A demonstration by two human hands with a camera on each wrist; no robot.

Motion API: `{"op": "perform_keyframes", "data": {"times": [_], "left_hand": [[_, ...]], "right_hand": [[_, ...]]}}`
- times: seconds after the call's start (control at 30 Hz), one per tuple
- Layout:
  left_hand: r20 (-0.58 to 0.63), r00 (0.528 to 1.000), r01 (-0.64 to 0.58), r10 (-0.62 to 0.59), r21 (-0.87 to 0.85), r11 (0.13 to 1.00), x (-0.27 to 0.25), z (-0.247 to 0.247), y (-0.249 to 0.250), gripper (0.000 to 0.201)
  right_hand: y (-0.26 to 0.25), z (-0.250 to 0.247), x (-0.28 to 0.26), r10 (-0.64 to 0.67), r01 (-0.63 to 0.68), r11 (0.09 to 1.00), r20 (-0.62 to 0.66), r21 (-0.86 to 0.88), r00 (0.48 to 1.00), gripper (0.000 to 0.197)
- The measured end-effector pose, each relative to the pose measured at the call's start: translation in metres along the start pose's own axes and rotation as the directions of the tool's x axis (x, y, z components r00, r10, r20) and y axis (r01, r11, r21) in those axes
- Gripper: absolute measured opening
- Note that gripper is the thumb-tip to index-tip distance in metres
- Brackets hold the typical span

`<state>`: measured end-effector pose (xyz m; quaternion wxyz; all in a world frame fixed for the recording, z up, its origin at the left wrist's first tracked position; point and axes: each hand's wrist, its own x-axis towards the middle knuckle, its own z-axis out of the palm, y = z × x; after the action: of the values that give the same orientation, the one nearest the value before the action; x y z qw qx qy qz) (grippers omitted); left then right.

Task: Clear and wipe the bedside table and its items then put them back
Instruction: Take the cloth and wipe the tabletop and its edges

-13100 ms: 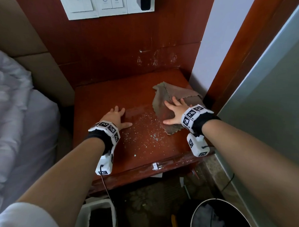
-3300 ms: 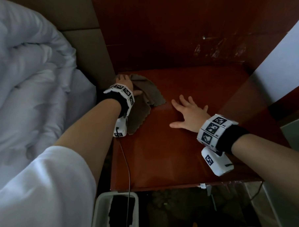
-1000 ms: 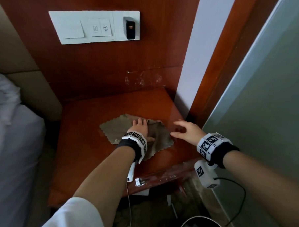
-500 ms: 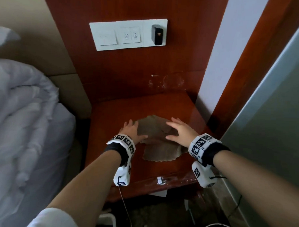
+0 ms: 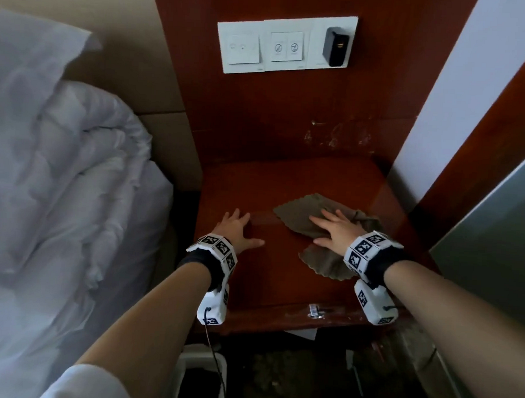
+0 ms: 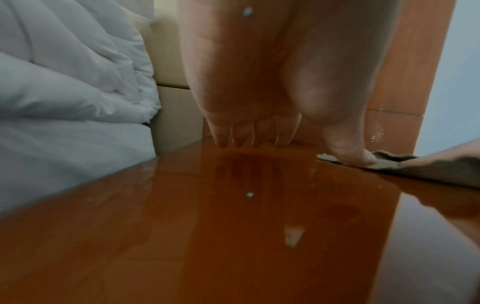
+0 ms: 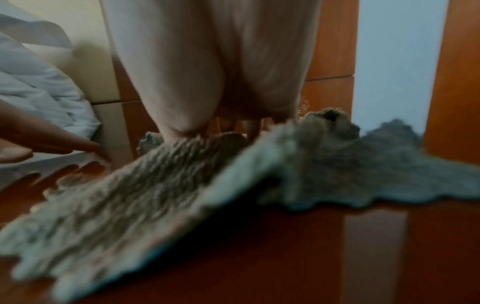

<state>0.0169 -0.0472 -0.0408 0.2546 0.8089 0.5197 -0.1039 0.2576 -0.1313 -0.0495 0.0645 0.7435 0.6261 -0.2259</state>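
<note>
The red-brown bedside table (image 5: pixel 282 278) has only a grey-brown cloth (image 5: pixel 296 215) on its right half. My right hand (image 5: pixel 333 232) lies flat on the cloth with straight, spread fingers, pressing it to the wood. In the right wrist view the cloth (image 7: pixel 155 195) is rumpled under the palm and looks blurred. My left hand (image 5: pixel 234 227) rests flat on the bare, glossy wood at the table's left side, fingers straight, apart from the cloth. In the left wrist view its fingertips (image 6: pixel 244 142) touch the table top (image 6: pixel 233 236), which shows damp streaks.
A white duvet (image 5: pixel 60 190) on the bed borders the table's left. A white switch panel (image 5: pixel 286 45) hangs on the wood wall behind. A white wall (image 5: pixel 458 96) and a grey door (image 5: pixel 494 239) close in the right. A white bin (image 5: pixel 201 373) stands on the floor below.
The cloth has passed from under my left hand to under my right hand and shifted rightwards. My left hand has slid left onto bare wood. The head view has risen.
</note>
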Motion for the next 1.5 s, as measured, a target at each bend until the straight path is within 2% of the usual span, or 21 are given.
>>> {"op": "perform_keyframes", "data": {"times": [0.27, 0.47, 0.63, 1.07, 1.5], "left_hand": [[0.056, 0.993, -0.112, 0.106, 0.123, 0.986, 0.032, 0.011, 0.065, 0.082], [0.083, 0.993, -0.098, 0.089, 0.107, 0.989, 0.057, 0.016, 0.102, 0.09], [0.085, 0.992, -0.101, 0.093, 0.096, 0.99, 0.074, 0.016, 0.103, 0.093], [0.141, 0.984, -0.123, 0.105, 0.125, 0.985, 0.098, -0.001, 0.104, 0.098], [0.176, 0.978, -0.134, 0.109, 0.138, 0.981, 0.132, -0.013, 0.105, 0.106]], "right_hand": [[0.063, 0.0, -0.045, 0.105, -0.106, 0.994, 0.034, 0.029, 0.994, 0.078], [0.087, 0.003, -0.065, 0.127, -0.131, 0.99, 0.081, 0.055, 0.989, 0.084], [0.089, 0.001, -0.059, 0.136, -0.142, 0.987, 0.086, 0.072, 0.987, 0.088], [0.099, -0.026, -0.006, 0.166, -0.171, 0.984, 0.079, 0.056, 0.983, 0.095], [0.109, -0.073, 0.092, 0.213, -0.211, 0.977, 0.057, -0.032, 0.975, 0.098]]}}
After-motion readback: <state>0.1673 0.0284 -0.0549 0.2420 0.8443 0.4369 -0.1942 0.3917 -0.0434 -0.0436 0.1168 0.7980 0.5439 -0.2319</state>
